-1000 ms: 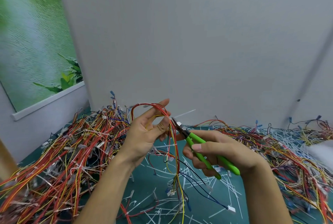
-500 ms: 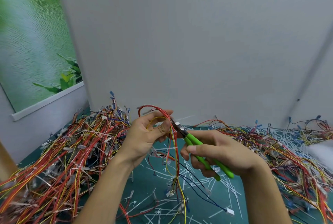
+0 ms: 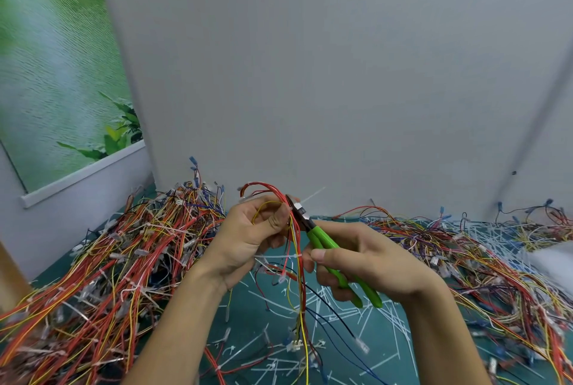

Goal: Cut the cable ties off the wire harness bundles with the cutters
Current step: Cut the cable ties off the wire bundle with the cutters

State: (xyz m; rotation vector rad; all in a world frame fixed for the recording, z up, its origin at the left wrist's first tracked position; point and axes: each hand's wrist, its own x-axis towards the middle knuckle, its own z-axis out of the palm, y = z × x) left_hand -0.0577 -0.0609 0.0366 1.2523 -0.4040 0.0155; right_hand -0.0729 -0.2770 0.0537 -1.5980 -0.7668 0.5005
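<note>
Head view. My left hand (image 3: 248, 239) holds one wire harness (image 3: 296, 231) raised above the green mat (image 3: 248, 316). The fingers are curled around the red and yellow wires, and the thumb presses them against the forefinger. Above the grip the wires arch in a red loop. Below it they hang down to small white connectors near the mat.

My right hand (image 3: 372, 260) grips the cutters (image 3: 325, 242), with thumb and fingers wrapped round the two green handles. The metal head points up and to the left and lies against the held wires just beside my left thumb. I cannot tell how far apart the blades stand.

A white cable tie (image 3: 313, 195) sticks out to the upper right from the wires at the cutter head.

Left of my forearm lies a large heap of tied harnesses (image 3: 108, 276). A second heap (image 3: 465, 248) spreads along the right side. White cut tie pieces (image 3: 387, 322) are scattered over the mat between and below my hands.

A grey wall (image 3: 310, 74) stands behind, with a green leaf poster (image 3: 46, 74) at the left.
</note>
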